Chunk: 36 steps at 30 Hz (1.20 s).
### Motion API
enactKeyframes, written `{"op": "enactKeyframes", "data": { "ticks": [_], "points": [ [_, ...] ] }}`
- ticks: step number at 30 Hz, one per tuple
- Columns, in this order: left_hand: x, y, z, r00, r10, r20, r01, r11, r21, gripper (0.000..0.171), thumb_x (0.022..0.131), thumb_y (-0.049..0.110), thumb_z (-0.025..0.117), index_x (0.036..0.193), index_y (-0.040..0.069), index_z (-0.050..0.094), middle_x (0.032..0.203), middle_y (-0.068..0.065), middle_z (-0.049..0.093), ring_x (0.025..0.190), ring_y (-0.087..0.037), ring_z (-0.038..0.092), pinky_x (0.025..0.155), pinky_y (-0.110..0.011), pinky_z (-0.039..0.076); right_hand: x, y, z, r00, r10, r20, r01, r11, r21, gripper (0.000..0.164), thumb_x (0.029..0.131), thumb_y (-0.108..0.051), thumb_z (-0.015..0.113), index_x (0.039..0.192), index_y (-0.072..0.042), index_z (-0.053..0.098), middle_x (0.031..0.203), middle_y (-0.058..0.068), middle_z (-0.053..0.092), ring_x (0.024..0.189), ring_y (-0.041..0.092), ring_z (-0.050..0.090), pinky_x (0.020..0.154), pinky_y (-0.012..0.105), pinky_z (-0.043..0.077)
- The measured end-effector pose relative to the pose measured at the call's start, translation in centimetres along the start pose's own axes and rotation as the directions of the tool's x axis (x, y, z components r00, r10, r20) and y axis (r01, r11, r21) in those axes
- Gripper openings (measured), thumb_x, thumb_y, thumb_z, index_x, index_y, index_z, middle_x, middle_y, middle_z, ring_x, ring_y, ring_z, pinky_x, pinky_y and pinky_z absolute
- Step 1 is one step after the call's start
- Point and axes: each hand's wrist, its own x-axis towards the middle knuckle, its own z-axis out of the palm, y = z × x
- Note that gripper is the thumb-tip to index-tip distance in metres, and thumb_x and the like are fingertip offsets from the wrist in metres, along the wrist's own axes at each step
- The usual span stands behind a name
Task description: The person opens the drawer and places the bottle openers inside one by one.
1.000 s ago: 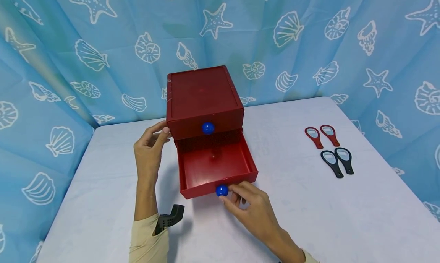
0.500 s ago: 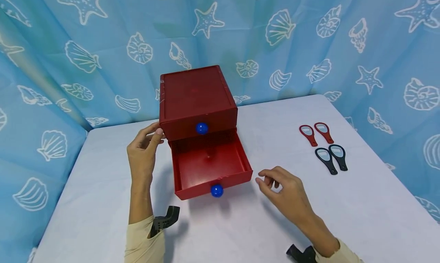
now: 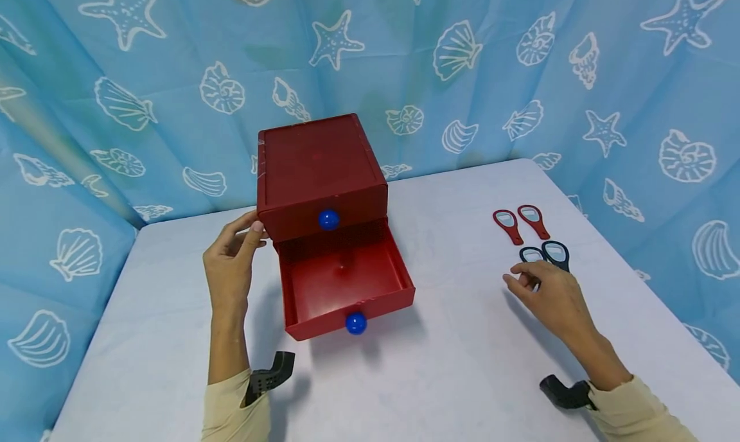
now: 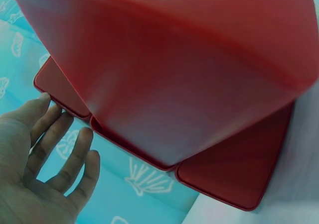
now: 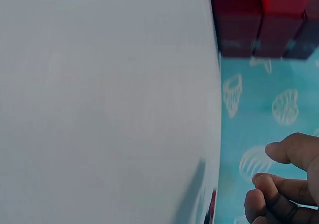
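A red drawer cabinet (image 3: 320, 162) stands on the table, its pulled-out drawer (image 3: 347, 281) showing a bare floor and a blue knob (image 3: 355, 323). My left hand (image 3: 230, 262) touches the cabinet's left front corner with thumb and fingertips; in the left wrist view its fingers (image 4: 72, 159) are spread and nearly straight. To the right, my right hand (image 3: 552, 297) hovers over the table with loosely bent fingers and holds nothing. It partly hides two black bottle openers (image 3: 555, 252). Just behind them lie two red bottle openers (image 3: 532, 220).
A white cloth covers the table (image 3: 457, 365). Blue curtains (image 3: 370, 76) with shell and starfish prints hang behind it and at the sides. Another blue knob (image 3: 329, 220) is on the upper drawer, which is pushed in. Black wrist mounts (image 3: 563, 392) sit at the sleeves.
My right hand has let go of the lower blue knob and moved right to the black bottle openers. The drawer stays pulled out; my left hand remains at the cabinet's corner.
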Motion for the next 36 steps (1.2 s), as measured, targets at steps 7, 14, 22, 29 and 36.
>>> {"op": "enactKeyframes", "data": {
  "ticks": [7, 14, 22, 29, 36],
  "points": [
    [0.0, 0.2, -0.1, 1.000, -0.003, 0.012, 0.004, 1.000, -0.026, 0.035, 0.096, 0.036, 0.068, 0.129, 0.025, 0.070, 0.117, 0.001, 0.070, 0.100, -0.024, 0.066, 0.091, -0.029, 0.053, -0.3, 3.6, -2.0, 0.994, 0.101, 0.043, -0.098, 0.992, -0.084, 0.019, 0.085, -0.016, 0.080, 0.084, -0.001, 0.068, 0.072, 0.002, 0.054, 0.067, 0.022, 0.051, 0.050, 0.029, 0.038],
    [0.0, 0.1, 0.0, 1.000, 0.004, 0.003, -0.004, 1.000, -0.009, 0.037, 0.095, 0.038, 0.069, 0.129, 0.025, 0.070, 0.117, 0.003, 0.070, 0.099, -0.025, 0.066, 0.092, -0.031, 0.053, -0.6, 5.4, -2.3, 0.963, 0.246, 0.107, -0.229, 0.962, -0.149, 0.029, 0.086, -0.023, 0.079, 0.090, 0.004, 0.071, 0.073, 0.007, 0.057, 0.070, 0.026, 0.053, 0.052, 0.032, 0.036],
    [0.0, 0.1, 0.0, 1.000, -0.003, -0.001, 0.003, 1.000, -0.010, 0.036, 0.095, 0.037, 0.068, 0.129, 0.025, 0.070, 0.120, 0.003, 0.069, 0.100, -0.024, 0.066, 0.092, -0.031, 0.053, -0.8, 5.6, -1.6, 0.954, 0.289, 0.085, -0.272, 0.948, -0.167, 0.025, 0.085, -0.021, 0.077, 0.080, 0.002, 0.068, 0.067, 0.007, 0.058, 0.065, 0.025, 0.052, 0.049, 0.031, 0.036],
    [0.0, 0.0, 0.0, 1.000, -0.003, 0.004, 0.003, 1.000, -0.002, 0.037, 0.095, 0.038, 0.068, 0.129, 0.024, 0.070, 0.121, 0.005, 0.069, 0.099, -0.017, 0.066, 0.093, -0.030, 0.053, -1.2, 4.6, -1.7, 0.961, 0.277, -0.015, -0.276, 0.953, -0.124, 0.022, 0.083, -0.020, 0.075, 0.078, -0.001, 0.066, 0.069, 0.006, 0.055, 0.064, 0.023, 0.050, 0.051, 0.032, 0.035],
    [0.1, -0.1, -0.2, 1.000, 0.012, 0.012, -0.012, 1.000, -0.029, 0.035, 0.095, 0.037, 0.068, 0.128, 0.024, 0.070, 0.119, 0.003, 0.069, 0.099, -0.018, 0.066, 0.091, -0.028, 0.053, -1.1, 2.9, -2.1, 0.973, 0.226, -0.044, -0.228, 0.972, -0.051, 0.023, 0.083, -0.022, 0.079, 0.085, -0.001, 0.071, 0.070, 0.001, 0.059, 0.065, 0.018, 0.051, 0.051, 0.027, 0.037]
  ]
}}
